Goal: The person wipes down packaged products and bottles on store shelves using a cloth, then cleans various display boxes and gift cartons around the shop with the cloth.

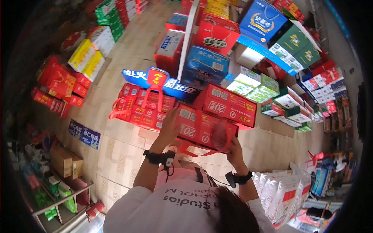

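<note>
A red drinks carton point(201, 126) with red ribbon handles lies in front of me, with the side of another red carton point(230, 104) close behind it. My left hand point(171, 123) is against its left end, fingers pointing up along the edge. At its lower right corner, my right hand point(234, 147) holds the carton's end beside a looped ribbon handle, which is blurred. Left of the carton stand several red drink packs point(142, 113) with ribbon handles, under a blue display sign point(134, 75). Both wrists wear black straps.
A blue gift box point(205, 65) and a red gift box point(217, 35) stand beyond the cartons. White sacks point(287, 192) stand at lower right. A metal shelf rack point(62, 201) and a fire extinguisher point(95, 209) are at lower left. Yellow boxes point(87, 59) stand on the tiled floor, upper left.
</note>
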Demonstrator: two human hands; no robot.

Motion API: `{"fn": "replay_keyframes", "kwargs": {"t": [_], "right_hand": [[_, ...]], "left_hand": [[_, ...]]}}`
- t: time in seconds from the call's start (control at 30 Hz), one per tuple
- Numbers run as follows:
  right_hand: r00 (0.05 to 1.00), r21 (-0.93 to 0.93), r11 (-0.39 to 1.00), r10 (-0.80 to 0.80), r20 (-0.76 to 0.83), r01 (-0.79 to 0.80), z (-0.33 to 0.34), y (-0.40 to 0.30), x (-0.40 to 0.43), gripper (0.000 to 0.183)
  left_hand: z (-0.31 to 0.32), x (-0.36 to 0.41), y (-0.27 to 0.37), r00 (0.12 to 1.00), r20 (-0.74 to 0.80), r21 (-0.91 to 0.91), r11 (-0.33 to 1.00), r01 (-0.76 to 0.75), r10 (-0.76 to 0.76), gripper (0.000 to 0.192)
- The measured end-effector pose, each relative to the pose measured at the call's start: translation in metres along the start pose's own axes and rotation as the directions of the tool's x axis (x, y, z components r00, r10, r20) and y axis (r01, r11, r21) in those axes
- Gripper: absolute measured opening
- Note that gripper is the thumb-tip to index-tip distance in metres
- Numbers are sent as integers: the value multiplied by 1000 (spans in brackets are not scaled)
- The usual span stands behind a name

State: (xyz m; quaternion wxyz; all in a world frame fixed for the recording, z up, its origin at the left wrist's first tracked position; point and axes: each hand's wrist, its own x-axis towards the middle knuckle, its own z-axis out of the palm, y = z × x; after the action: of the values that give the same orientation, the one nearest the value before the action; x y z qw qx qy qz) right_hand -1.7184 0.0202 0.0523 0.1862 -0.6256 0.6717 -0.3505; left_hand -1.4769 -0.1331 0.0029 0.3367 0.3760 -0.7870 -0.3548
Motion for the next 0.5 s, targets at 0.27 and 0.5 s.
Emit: {"fn": "replay_keyframes", "kwargs": {"t": [0.27, 0.5], "right_hand": [[902, -108, 928, -313, 297, 358, 67, -51, 98, 46], [849, 170, 952, -303, 432, 253, 30, -22, 90, 47]], "left_hand": [[8, 9, -14, 999, 39, -200, 980, 3, 4, 63], [6, 10, -7, 994, -7, -222, 969, 108, -112, 52]]}}
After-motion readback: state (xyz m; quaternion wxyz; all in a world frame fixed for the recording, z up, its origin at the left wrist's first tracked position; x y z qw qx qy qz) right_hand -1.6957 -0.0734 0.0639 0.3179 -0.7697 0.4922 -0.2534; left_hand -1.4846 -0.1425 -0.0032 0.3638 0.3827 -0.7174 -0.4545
